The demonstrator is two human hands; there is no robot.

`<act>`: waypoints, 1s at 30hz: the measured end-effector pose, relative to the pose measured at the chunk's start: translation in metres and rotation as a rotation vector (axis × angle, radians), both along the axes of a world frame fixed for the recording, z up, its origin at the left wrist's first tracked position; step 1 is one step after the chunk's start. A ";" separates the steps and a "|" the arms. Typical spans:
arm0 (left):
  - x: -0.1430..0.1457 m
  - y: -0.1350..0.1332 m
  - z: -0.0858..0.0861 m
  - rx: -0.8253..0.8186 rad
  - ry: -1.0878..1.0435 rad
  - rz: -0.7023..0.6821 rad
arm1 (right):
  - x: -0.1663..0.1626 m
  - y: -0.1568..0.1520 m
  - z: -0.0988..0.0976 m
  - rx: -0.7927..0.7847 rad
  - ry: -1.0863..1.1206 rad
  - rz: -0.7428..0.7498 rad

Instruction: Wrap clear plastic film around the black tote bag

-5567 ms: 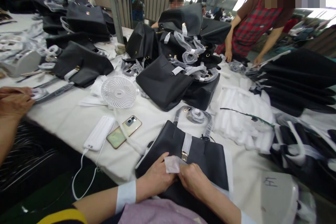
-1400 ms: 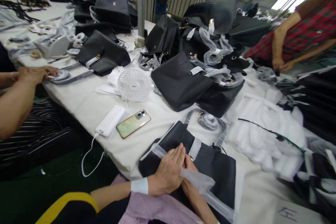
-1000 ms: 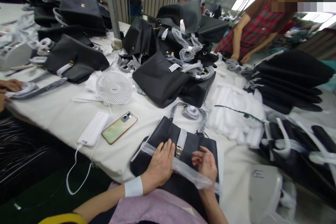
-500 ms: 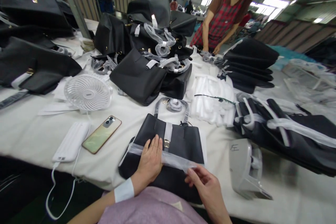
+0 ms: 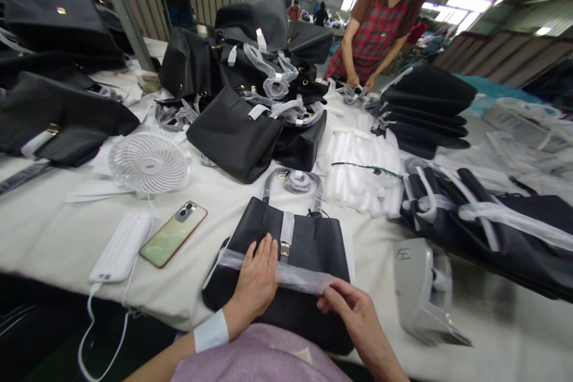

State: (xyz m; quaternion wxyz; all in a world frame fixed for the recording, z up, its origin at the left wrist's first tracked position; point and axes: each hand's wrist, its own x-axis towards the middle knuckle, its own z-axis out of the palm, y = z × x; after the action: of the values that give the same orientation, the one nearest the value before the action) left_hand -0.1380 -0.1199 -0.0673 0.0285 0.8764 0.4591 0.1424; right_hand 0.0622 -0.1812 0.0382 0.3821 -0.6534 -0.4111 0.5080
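A black handbag (image 5: 308,239) with wrapped handles and a gold clasp lies flat on the white table (image 5: 58,233) in front of me. A translucent plastic strip (image 5: 293,276) stretches across its front. My left hand (image 5: 255,277) lies flat on the strip's left part, pressing it onto the bag. My right hand (image 5: 353,313) pinches the strip's right end near the bag's lower right.
A grey tape dispenser (image 5: 418,289) stands right of the bag. A phone (image 5: 173,234), a white power bank (image 5: 122,246) and a small fan (image 5: 149,162) lie to the left. Heaps of black bags (image 5: 237,131) fill the middle; a person in red plaid (image 5: 373,36) works opposite.
The strip was drawn out across the bag and laid down. My left hand has stayed flat on it; my right hand has slid to its right end. The view swung right.
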 end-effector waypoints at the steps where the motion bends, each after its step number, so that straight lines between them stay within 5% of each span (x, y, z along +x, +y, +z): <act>1: 0.000 0.000 0.000 0.006 0.002 0.000 | 0.001 0.001 0.001 -0.008 0.006 -0.001; 11: 0.002 0.000 0.000 0.029 0.018 0.011 | -0.003 0.001 -0.002 0.018 -0.053 -0.071; 15: 0.001 0.000 0.001 0.023 0.024 0.015 | -0.009 0.003 -0.008 0.026 -0.110 0.084; 17: 0.000 0.000 0.000 0.026 0.029 0.016 | -0.005 0.004 -0.013 0.142 -0.242 0.175; 22: 0.001 0.000 0.000 0.028 0.045 0.000 | 0.028 0.000 -0.021 0.768 -0.893 0.197; 25: 0.001 0.000 0.002 0.006 0.027 0.002 | 0.041 -0.008 -0.028 0.916 -1.037 0.259; 28: 0.000 0.000 0.007 -0.029 -0.003 -0.014 | 0.040 -0.018 -0.037 0.872 -1.029 0.185; 30: 0.000 0.000 0.010 -0.057 -0.020 -0.018 | 0.036 -0.021 -0.042 0.695 -0.930 0.070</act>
State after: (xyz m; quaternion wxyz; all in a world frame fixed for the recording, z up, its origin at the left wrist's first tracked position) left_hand -0.1380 -0.1197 -0.0572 0.0594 0.8779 0.4547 0.1380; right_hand 0.0987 -0.2019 -0.0034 0.3364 -0.6299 -0.6999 0.0151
